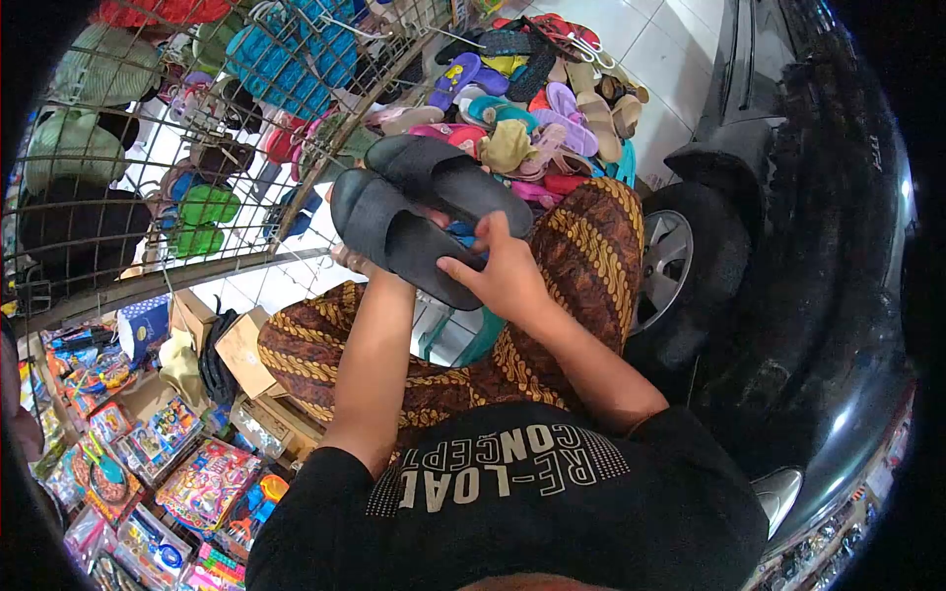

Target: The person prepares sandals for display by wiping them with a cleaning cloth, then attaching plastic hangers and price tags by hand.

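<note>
A pair of black slide sandals (367,209) is held up over my lap, lying side by side. My left hand (357,262) supports them from underneath, most of its fingers hidden behind the soles. On the right, my right hand (505,272) pinches the heel end of the nearer sandal, thumb on top. Something small and blue (459,230) shows between the two sandals near my right fingers; I cannot make out what it is. Beyond the sandals lies a heap of mixed footwear (537,128) on the tiled floor.
A wire rack (281,251) hung with sandals and hats stands at the left. Packaged toys (207,483) and a cardboard box (246,345) lie below it. A dark car (818,246) with its wheel (670,261) is close on my right.
</note>
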`<action>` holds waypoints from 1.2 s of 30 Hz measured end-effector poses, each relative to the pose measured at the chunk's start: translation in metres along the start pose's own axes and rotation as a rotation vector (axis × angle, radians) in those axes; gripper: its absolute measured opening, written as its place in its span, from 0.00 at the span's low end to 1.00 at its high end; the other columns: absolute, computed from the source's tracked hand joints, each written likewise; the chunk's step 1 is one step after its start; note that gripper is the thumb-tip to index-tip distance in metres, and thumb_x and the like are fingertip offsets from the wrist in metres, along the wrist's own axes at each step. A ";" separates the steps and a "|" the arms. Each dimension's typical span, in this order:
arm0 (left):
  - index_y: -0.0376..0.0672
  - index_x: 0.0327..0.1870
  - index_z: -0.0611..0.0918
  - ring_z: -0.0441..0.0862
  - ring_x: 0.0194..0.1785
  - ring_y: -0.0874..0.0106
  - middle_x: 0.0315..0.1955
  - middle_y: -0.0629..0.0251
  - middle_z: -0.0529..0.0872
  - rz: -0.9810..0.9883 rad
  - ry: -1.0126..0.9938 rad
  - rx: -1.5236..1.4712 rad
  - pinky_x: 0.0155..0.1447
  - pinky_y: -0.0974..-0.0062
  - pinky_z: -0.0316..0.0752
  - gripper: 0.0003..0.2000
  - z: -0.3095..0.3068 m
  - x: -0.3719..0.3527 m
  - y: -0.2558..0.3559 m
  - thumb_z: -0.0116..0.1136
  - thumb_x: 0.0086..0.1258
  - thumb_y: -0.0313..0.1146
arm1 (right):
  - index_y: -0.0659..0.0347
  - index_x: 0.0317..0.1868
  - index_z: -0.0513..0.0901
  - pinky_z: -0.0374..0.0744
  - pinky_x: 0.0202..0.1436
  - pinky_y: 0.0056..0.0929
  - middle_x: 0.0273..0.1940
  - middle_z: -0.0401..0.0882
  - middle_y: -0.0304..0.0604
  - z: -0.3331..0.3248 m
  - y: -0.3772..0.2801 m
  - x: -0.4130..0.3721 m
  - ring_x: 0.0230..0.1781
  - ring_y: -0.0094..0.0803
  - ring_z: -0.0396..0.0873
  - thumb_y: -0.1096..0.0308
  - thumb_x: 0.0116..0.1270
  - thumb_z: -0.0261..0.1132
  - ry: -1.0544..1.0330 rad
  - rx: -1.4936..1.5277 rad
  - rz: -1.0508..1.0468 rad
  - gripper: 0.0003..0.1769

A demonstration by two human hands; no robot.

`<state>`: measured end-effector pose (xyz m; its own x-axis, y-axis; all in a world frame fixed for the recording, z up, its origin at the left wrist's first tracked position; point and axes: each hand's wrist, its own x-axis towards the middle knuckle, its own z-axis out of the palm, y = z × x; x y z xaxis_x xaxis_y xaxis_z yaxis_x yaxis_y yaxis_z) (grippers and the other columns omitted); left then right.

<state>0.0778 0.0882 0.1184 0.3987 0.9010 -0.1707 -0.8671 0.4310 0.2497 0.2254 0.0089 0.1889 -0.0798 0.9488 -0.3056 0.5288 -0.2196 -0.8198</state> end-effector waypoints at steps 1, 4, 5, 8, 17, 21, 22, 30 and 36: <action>0.46 0.67 0.74 0.72 0.69 0.53 0.65 0.52 0.77 0.008 0.009 0.006 0.71 0.43 0.66 0.31 -0.001 -0.002 0.002 0.48 0.72 0.59 | 0.64 0.51 0.67 0.80 0.45 0.40 0.39 0.81 0.57 0.003 0.003 -0.001 0.40 0.49 0.83 0.56 0.54 0.79 0.091 -0.002 -0.013 0.35; 0.46 0.67 0.74 0.72 0.69 0.53 0.65 0.52 0.77 0.023 0.034 0.032 0.71 0.44 0.66 0.30 -0.006 -0.007 0.004 0.48 0.73 0.59 | 0.63 0.55 0.63 0.80 0.40 0.32 0.46 0.74 0.49 0.021 0.018 -0.006 0.38 0.34 0.77 0.60 0.50 0.83 0.375 -0.035 -0.054 0.42; 0.46 0.67 0.74 0.72 0.68 0.54 0.64 0.53 0.77 0.026 0.041 0.039 0.71 0.44 0.66 0.30 -0.008 -0.009 0.003 0.48 0.73 0.58 | 0.62 0.59 0.60 0.80 0.41 0.31 0.49 0.73 0.50 0.025 0.024 -0.005 0.40 0.33 0.77 0.60 0.50 0.83 0.390 0.039 0.002 0.45; 0.46 0.67 0.75 0.73 0.68 0.54 0.64 0.53 0.77 0.030 0.057 0.049 0.71 0.44 0.66 0.29 -0.010 -0.010 0.003 0.48 0.73 0.57 | 0.59 0.69 0.53 0.80 0.45 0.31 0.56 0.69 0.51 0.030 0.038 0.000 0.47 0.32 0.76 0.59 0.52 0.82 0.416 0.286 0.112 0.54; 0.46 0.66 0.75 0.74 0.67 0.56 0.64 0.54 0.78 0.041 0.091 0.065 0.71 0.47 0.67 0.27 -0.014 -0.004 0.000 0.48 0.74 0.55 | 0.48 0.77 0.47 0.74 0.61 0.44 0.69 0.61 0.45 0.035 0.055 0.030 0.65 0.40 0.68 0.46 0.77 0.55 0.362 1.143 0.378 0.38; 0.46 0.66 0.75 0.74 0.67 0.57 0.64 0.54 0.78 0.037 0.107 0.069 0.71 0.47 0.67 0.26 -0.014 -0.002 -0.003 0.49 0.75 0.54 | 0.59 0.74 0.54 0.68 0.67 0.37 0.65 0.67 0.51 0.038 0.055 0.036 0.61 0.39 0.71 0.44 0.78 0.52 0.369 0.964 0.509 0.36; 0.46 0.66 0.75 0.74 0.67 0.57 0.64 0.54 0.78 0.036 0.113 0.069 0.71 0.48 0.67 0.26 -0.015 -0.002 -0.004 0.49 0.75 0.53 | 0.61 0.73 0.56 0.68 0.67 0.37 0.64 0.68 0.52 0.045 0.064 0.038 0.62 0.40 0.71 0.44 0.78 0.51 0.395 0.863 0.500 0.36; 0.46 0.65 0.76 0.75 0.66 0.58 0.63 0.55 0.78 0.055 0.194 0.129 0.71 0.49 0.68 0.24 -0.040 0.005 0.004 0.49 0.76 0.51 | 0.72 0.65 0.69 0.68 0.66 0.36 0.60 0.74 0.57 0.029 0.081 0.059 0.61 0.42 0.72 0.46 0.78 0.51 0.467 0.770 0.433 0.34; 0.45 0.58 0.79 0.79 0.59 0.67 0.58 0.65 0.83 -0.472 0.577 0.703 0.63 0.58 0.72 0.17 -0.169 -0.019 0.039 0.43 0.79 0.43 | 0.75 0.59 0.70 0.73 0.60 0.39 0.54 0.78 0.59 -0.074 0.088 0.090 0.54 0.45 0.77 0.55 0.78 0.53 0.689 0.185 0.155 0.26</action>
<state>-0.0139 0.0801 -0.0301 0.2883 0.5513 -0.7829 -0.2135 0.8340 0.5087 0.3277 0.0917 0.1251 0.5666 0.8178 -0.1009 0.3343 -0.3401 -0.8790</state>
